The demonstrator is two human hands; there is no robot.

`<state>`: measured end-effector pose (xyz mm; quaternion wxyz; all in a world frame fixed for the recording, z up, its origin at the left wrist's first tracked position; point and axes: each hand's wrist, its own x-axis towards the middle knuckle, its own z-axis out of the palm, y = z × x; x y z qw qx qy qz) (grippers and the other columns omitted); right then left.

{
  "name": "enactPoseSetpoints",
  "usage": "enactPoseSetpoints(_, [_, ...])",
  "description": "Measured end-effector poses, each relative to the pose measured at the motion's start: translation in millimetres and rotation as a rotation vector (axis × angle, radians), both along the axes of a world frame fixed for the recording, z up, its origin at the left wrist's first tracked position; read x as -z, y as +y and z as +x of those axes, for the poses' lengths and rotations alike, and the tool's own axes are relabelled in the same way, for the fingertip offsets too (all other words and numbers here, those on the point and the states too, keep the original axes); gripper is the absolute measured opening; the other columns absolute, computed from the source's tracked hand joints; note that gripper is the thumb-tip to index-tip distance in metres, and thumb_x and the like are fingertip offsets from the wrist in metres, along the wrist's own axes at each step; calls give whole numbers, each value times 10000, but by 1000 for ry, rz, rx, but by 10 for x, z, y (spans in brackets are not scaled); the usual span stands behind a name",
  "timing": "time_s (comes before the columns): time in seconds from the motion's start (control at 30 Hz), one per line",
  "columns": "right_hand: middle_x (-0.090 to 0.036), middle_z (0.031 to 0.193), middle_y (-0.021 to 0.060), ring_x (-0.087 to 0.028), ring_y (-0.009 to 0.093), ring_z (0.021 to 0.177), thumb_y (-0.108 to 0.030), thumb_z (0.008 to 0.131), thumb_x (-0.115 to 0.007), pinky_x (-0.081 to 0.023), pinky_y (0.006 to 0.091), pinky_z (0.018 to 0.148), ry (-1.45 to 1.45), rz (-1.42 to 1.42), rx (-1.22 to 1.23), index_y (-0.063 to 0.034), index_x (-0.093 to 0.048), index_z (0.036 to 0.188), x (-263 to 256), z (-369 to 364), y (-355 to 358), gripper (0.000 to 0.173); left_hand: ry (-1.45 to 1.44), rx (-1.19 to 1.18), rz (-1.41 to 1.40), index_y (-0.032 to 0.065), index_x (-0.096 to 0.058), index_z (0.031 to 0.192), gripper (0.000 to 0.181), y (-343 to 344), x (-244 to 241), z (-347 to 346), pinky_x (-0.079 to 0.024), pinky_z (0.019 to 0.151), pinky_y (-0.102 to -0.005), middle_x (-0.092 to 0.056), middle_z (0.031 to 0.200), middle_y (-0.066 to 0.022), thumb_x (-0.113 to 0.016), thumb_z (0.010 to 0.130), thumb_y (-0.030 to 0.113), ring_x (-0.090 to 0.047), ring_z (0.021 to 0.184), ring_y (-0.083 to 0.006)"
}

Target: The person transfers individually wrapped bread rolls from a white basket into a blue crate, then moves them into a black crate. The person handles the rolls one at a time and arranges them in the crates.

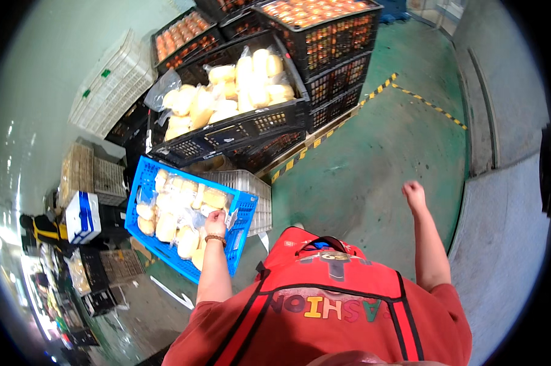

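My left hand (215, 224) is over the right side of a blue plastic crate (242, 238), with its fingers bent down at the contents. Clear bags of pale yellow produce (166, 226) fill much of this crate. Beside the fingers is a small pale label or tag (232, 218); whether they grip it or a bag, I cannot tell. A beaded bracelet (216, 239) circles the left wrist. My right hand (413, 194) hangs out to the side above the green floor, fingers curled, with nothing visible in it.
A large black crate (225, 137) of similar bagged produce stands beyond the blue one. Black crates of round reddish produce (339, 41) are stacked behind it on a wooden pallet (312, 137). White crates (115, 87) stand left. A person (47, 228) is far left; a grey wall (499, 219) runs right.
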<state>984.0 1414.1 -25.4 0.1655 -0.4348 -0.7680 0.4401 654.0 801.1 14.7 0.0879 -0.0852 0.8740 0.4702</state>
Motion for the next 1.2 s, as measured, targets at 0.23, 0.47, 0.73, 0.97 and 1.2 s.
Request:
enactPoseSetpoints(0.23, [-655, 928, 39, -602, 106, 885, -101, 912, -592, -470, 241, 818, 233, -186, -518, 5, -607, 1011, -1617, -2877, -859, 146, -103, 46, -28, 9, -658, 985, 291, -153, -146, -163, -498, 770, -298, -681, 887, -108, -667, 843, 263, -635, 833, -181])
enactPoseSetpoints(0.47, [-618, 829, -11, -539, 60, 756, -141, 894, -626, -456, 226, 691, 210, -212, -882, -3, -623, 993, -2251, -4334, -1714, 170, -182, 160, -154, 52, -667, 953, 284, -262, 171, -289, -528, 736, -359, -693, 876, -149, -663, 813, 299, -679, 817, -268])
enactPoseSetpoints(0.73, [-663, 984, 101, -615, 173, 915, -242, 858, -642, -480, 295, 816, 165, -178, -1182, 1, -624, 1084, -2050, -6632, -2279, 333, -130, 78, -94, 42, -669, 923, 247, -126, 111, -235, -532, 717, -349, -687, 878, -136, -662, 826, 268, -676, 791, -249])
enactPoseSetpoints(0.97, [-613, 1166, 181, -597, 252, 1047, -418, 757, -730, -458, 343, 909, -50, -134, -1271, 47, -556, 1218, -1473, -8192, -3284, 677, -196, -333, -113, -2, -660, 986, 291, -202, 2, -247, -525, 693, -327, -690, 891, -151, -675, 823, 239, -671, 768, -221])
enactPoseSetpoints(1.2, [-607, 1215, 51, -552, 186, 1131, -453, 828, -677, -425, 346, 941, -553, -916, -1411, -101, -542, 1276, -1607, -8411, -3591, 586, -334, -513, -116, -1, -650, 1010, 344, -78, -293, -327, -525, 704, -328, -694, 863, -161, -667, 826, 289, -678, 783, -230])
